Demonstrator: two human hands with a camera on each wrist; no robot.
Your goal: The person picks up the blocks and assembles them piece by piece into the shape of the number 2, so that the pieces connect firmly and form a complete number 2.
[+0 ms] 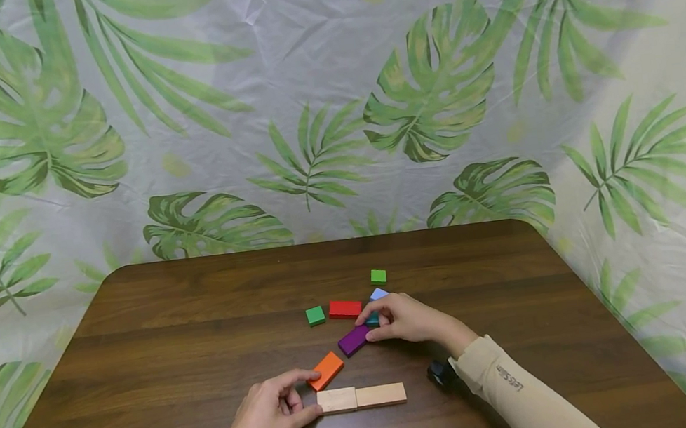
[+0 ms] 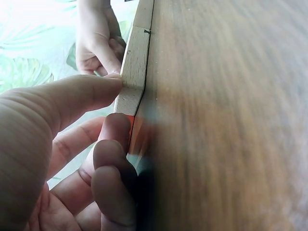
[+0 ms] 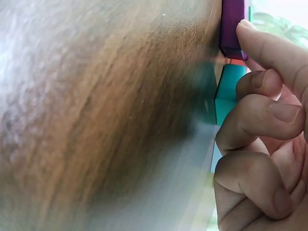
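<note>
My right hand [image 1: 407, 317] pinches a purple block [image 1: 354, 340] at its right end, between thumb and forefinger. Its other fingers curl beside a teal block [image 3: 230, 86], partly hidden by the hand in the head view. On the near side, my left hand [image 1: 273, 411] reaches its forefinger onto an orange block [image 1: 326, 371], while its thumb touches the left end of a plain wooden block [image 1: 337, 401]. A second wooden block [image 1: 381, 396] continues the row to the right. The orange block slants up from the row's left part, and the purple one slants beyond it.
Farther back on the brown table [image 1: 190, 323] lie a dark green block [image 1: 315, 316], a red block [image 1: 345, 309], a light green block [image 1: 378, 277] and a light blue block [image 1: 378, 294]. A black device [image 1: 441, 374] sits at the right wrist. Leaf-printed cloth [image 1: 318, 104] hangs behind.
</note>
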